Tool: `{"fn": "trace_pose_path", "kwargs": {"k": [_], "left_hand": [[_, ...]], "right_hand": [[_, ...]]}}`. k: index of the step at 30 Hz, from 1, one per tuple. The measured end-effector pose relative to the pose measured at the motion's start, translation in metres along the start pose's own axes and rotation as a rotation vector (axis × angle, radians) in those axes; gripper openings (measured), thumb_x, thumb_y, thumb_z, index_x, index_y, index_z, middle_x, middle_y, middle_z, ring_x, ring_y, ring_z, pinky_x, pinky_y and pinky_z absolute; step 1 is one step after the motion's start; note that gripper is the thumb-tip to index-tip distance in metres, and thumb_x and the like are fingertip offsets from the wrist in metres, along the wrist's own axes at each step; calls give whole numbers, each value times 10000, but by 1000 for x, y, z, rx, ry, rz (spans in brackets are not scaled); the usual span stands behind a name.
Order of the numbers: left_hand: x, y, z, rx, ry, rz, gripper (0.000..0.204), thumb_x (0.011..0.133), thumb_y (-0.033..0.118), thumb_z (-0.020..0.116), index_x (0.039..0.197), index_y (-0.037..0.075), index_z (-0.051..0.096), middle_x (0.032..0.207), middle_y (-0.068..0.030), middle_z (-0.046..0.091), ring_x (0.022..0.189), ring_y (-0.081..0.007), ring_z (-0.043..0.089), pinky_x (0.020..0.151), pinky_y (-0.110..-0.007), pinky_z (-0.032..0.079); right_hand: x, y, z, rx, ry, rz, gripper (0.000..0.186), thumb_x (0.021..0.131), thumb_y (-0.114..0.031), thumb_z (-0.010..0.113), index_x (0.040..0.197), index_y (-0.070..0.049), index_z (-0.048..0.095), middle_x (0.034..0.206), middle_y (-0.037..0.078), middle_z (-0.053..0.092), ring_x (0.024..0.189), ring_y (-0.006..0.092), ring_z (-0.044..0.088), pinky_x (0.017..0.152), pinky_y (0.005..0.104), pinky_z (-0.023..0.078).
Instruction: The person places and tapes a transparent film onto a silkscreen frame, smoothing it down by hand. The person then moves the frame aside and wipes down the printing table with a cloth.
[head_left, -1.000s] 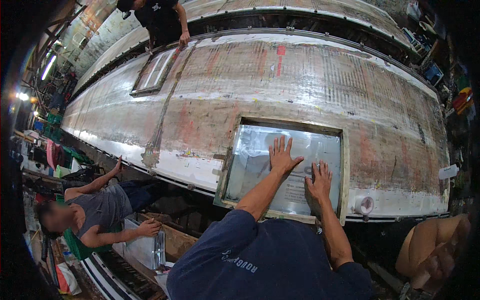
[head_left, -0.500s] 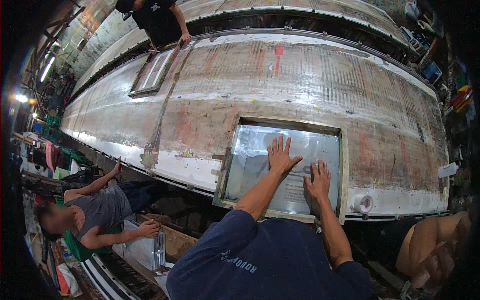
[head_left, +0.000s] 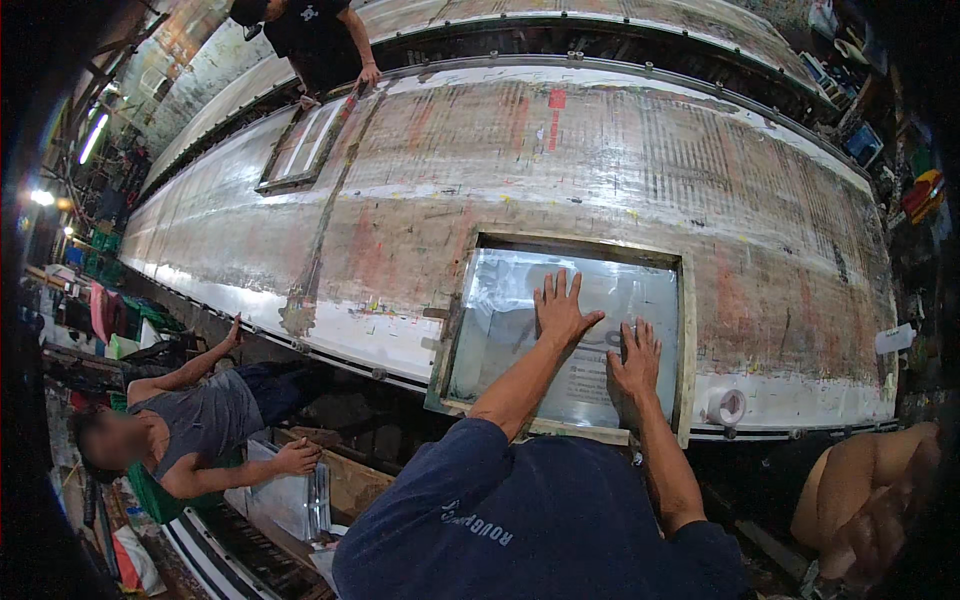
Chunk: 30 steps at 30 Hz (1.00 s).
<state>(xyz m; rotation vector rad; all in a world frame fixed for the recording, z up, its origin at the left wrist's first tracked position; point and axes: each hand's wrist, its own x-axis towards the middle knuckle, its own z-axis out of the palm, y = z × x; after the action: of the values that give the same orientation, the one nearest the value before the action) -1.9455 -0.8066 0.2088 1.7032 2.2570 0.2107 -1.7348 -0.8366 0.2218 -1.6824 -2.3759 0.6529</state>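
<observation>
My left hand (head_left: 565, 310) lies flat on the pale, translucent sheet (head_left: 495, 350) stretched inside a screen-printing frame (head_left: 687, 340), its fingers spread. Close by on the right, my right hand (head_left: 637, 362) also rests flat on that sheet, fingers stretched out and thumb apart. Neither hand holds anything. The worn, rectangular frame lies on the near edge of a long table (head_left: 400, 230). Dark printed marks show on the sheet, partly covered by my hands and left forearm.
At the far left, a person (head_left: 315, 45) in black holds a smaller frame (head_left: 295, 150). A person in a grey top (head_left: 215, 420) stands left, one hand by a box (head_left: 355, 480). A tape roll (head_left: 727, 405) sits right of my frame. Another person's bare limb (head_left: 860, 490) shows lower right.
</observation>
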Motion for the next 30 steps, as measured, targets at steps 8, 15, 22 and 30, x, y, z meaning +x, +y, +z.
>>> {"fn": "trace_pose_path", "kwargs": {"k": [8, 15, 22, 30], "left_hand": [[13, 10, -22, 97, -114, -3, 1076, 738, 829, 589, 1593, 263, 265, 1624, -183, 233, 1455, -441, 243, 1043, -682, 273], [8, 5, -9, 18, -53, 24, 1080, 753, 785, 622, 1585, 191, 277, 1620, -213, 215, 1461, -477, 202, 1053, -737, 225], [8, 4, 0, 12, -24, 22, 1076, 767, 778, 612, 1590, 179, 264, 1625, -211, 212, 1475, -486, 172, 1074, -742, 202], [9, 7, 2, 39, -50, -3, 1090, 777, 759, 624, 1593, 145, 245, 1634, -204, 200, 1495, -464, 146, 1073, -737, 215]], "right_hand": [[0, 4, 4, -7, 13, 2, 748, 849, -354, 701, 1521, -162, 433, 1639, 157, 243, 1512, 380, 198, 1201, 605, 143], [1, 5, 5, -2, -5, -1, 743, 871, -376, 672, 1538, -187, 406, 1643, 143, 244, 1524, 363, 172, 1213, 584, 120], [1, 5, 5, -7, 23, -16, 733, 861, -362, 687, 1521, -169, 432, 1638, 153, 253, 1516, 369, 194, 1208, 592, 132], [0, 5, 5, 6, 50, -45, 729, 860, -367, 691, 1511, -149, 445, 1635, 162, 255, 1506, 397, 205, 1194, 618, 149]]}}
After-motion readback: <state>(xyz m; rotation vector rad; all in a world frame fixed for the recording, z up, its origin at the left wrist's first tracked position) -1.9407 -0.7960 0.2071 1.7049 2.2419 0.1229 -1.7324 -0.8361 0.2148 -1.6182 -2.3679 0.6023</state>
